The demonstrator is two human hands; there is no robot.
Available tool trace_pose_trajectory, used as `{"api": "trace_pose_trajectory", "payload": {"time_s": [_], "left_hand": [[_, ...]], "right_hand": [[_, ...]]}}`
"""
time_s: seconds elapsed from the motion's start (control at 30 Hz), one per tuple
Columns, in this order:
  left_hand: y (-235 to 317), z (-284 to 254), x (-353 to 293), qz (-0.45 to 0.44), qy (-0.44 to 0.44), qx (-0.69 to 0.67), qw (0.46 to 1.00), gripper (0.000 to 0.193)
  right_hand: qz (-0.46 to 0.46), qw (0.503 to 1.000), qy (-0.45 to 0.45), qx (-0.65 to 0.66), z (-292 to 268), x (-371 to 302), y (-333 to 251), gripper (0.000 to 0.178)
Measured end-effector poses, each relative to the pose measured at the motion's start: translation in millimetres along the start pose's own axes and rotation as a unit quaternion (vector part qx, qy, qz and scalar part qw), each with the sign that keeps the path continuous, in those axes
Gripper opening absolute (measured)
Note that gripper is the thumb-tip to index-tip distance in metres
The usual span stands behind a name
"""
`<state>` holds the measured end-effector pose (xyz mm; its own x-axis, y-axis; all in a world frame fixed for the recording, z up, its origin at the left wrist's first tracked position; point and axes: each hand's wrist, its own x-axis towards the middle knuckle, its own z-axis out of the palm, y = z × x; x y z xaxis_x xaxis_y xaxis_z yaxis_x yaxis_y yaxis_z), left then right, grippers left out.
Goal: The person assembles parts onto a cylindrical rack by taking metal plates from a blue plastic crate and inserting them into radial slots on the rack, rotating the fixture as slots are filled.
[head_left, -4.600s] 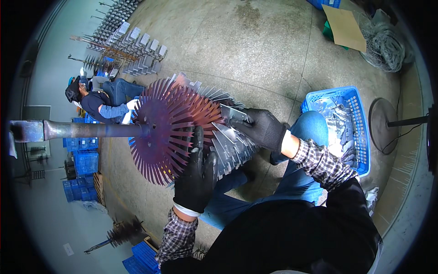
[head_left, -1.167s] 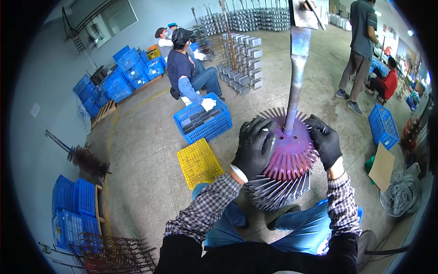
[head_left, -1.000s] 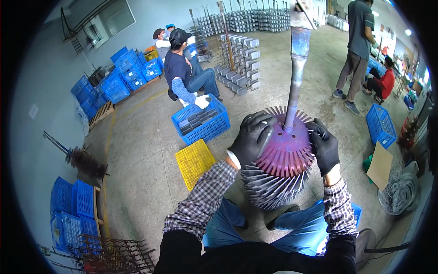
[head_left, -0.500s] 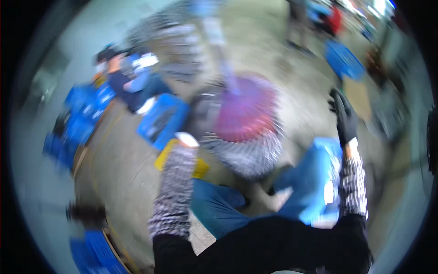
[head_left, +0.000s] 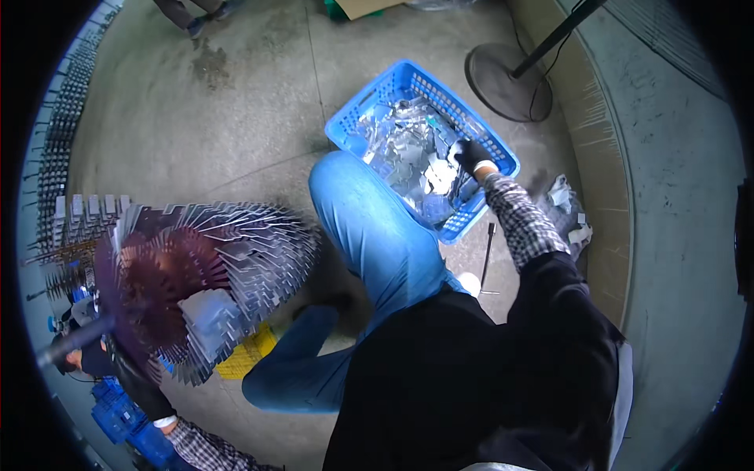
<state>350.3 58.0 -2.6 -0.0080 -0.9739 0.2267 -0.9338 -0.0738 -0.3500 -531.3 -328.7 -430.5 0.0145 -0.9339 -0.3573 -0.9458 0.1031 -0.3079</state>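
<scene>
Sheet-metal pieces (head_left: 416,153): heaped loose just left of my right grip.
Right hand (head_left: 473,156): fingers bent at the heap's edge; I cannot tell whether they pinch a piece.
Left hand (head_left: 140,385): beside the purple disc (head_left: 129,275); its fingers are hidden, so I cannot tell its hold.
Basket (head_left: 471,215): around the heap, its wall close by my right wrist.
Knee (head_left: 353,188): between my two hands, near the basket.
Stand base (head_left: 503,82): beyond my right hand, outside the basket.
Finned stack (head_left: 267,251): past my left hand, toward the knee.
Textures: pieces thin, shiny, angular; stack grey, bladed; basket blue, perforated; base round, dark.
</scene>
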Motion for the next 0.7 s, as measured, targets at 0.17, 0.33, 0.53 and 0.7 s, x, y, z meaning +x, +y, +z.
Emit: {"api": "trace_pose_trajectory", "payload": {"time_s": [0.17,0.33,0.53,0.7], "left_hand": [[14,-48,-15,-0.125,-0.029,-0.145,0.981,0.057],[19,-43,-15,-0.174,-0.045,-0.164,0.97,0.053],[36,-73,-23,-0.164,-0.037,-0.131,0.977,0.054],[50,-56,-1,-0.158,-0.041,-0.168,0.972,0.056]], "right_hand": [[-0.063,0.991,-0.111,-0.043,101,-48,-36,0.039],[-0.105,0.982,-0.018,-0.156,129,-59,-55,0.036],[-0.053,0.982,-0.126,-0.127,88,-46,-69,0.036],[-0.065,0.963,-0.226,-0.129,69,-53,-47,0.037]]}}
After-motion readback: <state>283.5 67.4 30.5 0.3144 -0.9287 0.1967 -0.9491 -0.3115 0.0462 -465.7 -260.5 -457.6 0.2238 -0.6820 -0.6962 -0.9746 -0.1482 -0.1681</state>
